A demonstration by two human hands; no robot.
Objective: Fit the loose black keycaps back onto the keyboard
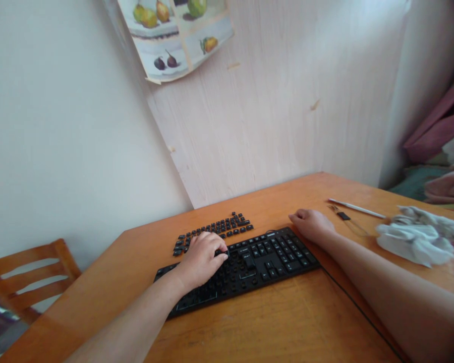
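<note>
1. As a person's left hand (204,254) bends over it, a black keyboard (236,272) lies flat on an orange-brown bench (257,327) at the lower centre of the frame.
2. The keyboard's long axis slants gently upward from lower left to right; its number-pad end points right, its logo edge faces the pale panel (280,126) toward the top, and its opposite long edge faces the bottom of the frame.
3. Keys sit in place at the right end, while much of the middle shows bare sockets.
4. Thumb and forefinger of the left hand nearly meet above the board; whether anything is pinched between them cannot be told.
5. Curled into a loose fist, the right hand (312,224) rests on the bench just beside the keyboard's upper right corner.
6. Loose black keycaps (227,223) lie in rows just above the keyboard in the frame.
7. At right lie a white pen (357,207), a small wire tool (343,216) and a crumpled pale cloth (416,239).
</note>
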